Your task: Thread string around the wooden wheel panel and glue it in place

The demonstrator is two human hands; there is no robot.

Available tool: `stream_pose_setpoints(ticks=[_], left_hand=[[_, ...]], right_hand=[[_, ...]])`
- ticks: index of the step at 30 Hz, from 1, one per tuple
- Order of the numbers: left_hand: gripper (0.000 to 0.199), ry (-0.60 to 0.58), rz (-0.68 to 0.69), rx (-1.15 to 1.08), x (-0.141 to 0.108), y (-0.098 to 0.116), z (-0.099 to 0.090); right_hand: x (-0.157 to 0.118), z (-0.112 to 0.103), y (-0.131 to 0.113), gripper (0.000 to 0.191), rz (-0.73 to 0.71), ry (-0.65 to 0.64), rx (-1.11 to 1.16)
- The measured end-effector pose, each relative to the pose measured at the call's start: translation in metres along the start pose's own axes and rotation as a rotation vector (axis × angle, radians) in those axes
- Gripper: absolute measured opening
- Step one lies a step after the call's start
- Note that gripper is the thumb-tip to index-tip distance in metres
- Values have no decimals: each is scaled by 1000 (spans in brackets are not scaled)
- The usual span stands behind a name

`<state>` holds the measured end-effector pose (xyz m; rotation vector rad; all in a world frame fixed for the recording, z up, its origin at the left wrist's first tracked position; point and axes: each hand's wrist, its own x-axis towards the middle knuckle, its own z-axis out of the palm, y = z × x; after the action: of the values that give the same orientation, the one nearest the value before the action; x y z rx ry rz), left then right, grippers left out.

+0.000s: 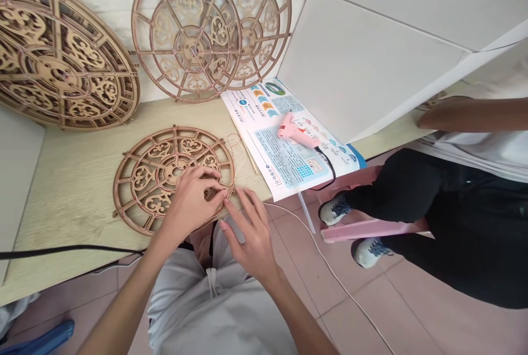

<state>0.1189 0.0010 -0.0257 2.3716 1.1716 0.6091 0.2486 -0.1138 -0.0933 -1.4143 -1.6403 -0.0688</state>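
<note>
A flat laser-cut wooden filigree wheel (144,187) lies on the pale wood tabletop (70,195). My left hand (192,206) is curled over its near right rim, with the fingertips pinching what looks like a thin tan cord (241,151). That cord loops loosely off the rim onto the table. My right hand (247,234) hovers just beside the rim, fingers spread, its tips close to my left fingertips. A pink hot glue gun (295,132) lies on a printed instruction sheet (264,118) to the right of the wheel.
Several larger wooden filigree wheels (187,31) lean against the white wall behind the table. A co-worker's arm (466,116) and black-clad legs (433,217) are at the right, beside a pink stool (371,228). A white cable (330,267) crosses the tiled floor.
</note>
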Motion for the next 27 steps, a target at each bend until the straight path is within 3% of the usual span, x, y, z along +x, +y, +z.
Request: stream_pose_setpoints(ticks=[8,20,27], left_hand=[[11,-29,-19,43,4,6,-3],[11,-87,-5,-27,4,-3,-6],[13,-28,78,-11,-2,-6,-3]], right_hand=[[0,-1,0,41,5,-3,23],[3,1,2,43,21,25,12],[0,2,-2,40,8,51,16]])
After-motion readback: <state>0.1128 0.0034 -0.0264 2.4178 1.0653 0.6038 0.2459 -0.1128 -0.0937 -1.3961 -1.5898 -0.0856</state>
